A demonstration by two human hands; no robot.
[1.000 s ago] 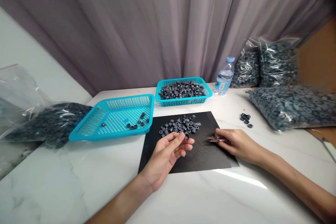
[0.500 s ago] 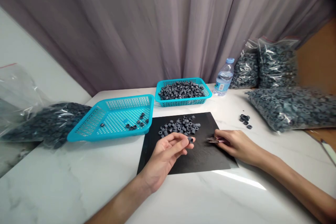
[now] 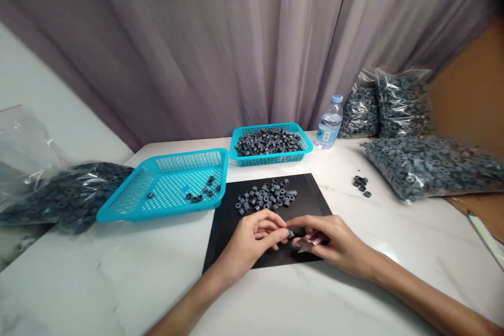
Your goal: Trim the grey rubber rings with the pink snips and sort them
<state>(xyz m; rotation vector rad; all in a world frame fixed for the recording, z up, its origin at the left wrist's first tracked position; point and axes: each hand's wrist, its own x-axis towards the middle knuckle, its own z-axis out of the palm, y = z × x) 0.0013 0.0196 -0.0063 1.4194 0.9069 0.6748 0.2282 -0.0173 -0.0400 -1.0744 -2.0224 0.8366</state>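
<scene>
One small dark gray ring (image 3: pixel 290 233) is pinched at the fingertips of the left hand (image 3: pixel 254 241), above the near half of a black mat (image 3: pixel 313 194). The right hand (image 3: pixel 338 241) is closed around a small metal-tipped hand tool (image 3: pixel 305 244), its forefinger stretched out to the left fingertips; whether the two hands touch is hard to tell. Just beyond them, a heap of gray rings (image 3: pixel 265 197) lies toward the mat's far edge, too jumbled to count. The mat's dark surface shows to the right of the heap, and white marbled tabletop (image 3: pixel 275 304) runs from its near edge toward the viewer, and left as far as the bag there.

Two turquoise baskets stand beyond the mat: the left basket (image 3: pixel 157 214), its corner close to the mat, carries a scatter of rings, mostly at its right end; the far basket (image 3: pixel 271 160) is heaped with them. One water bottle (image 3: pixel 329 123) stands beside it. A small loose cluster (image 3: pixel 360 184) sits right of the mat. Four clear bags of gray pieces show: two upright bags (image 3: pixel 403 105), one lying bag (image 3: pixel 429 168) and one left bag (image 3: pixel 79 189), cut off by the frame. The tool's handles are largely hidden by fingers.
</scene>
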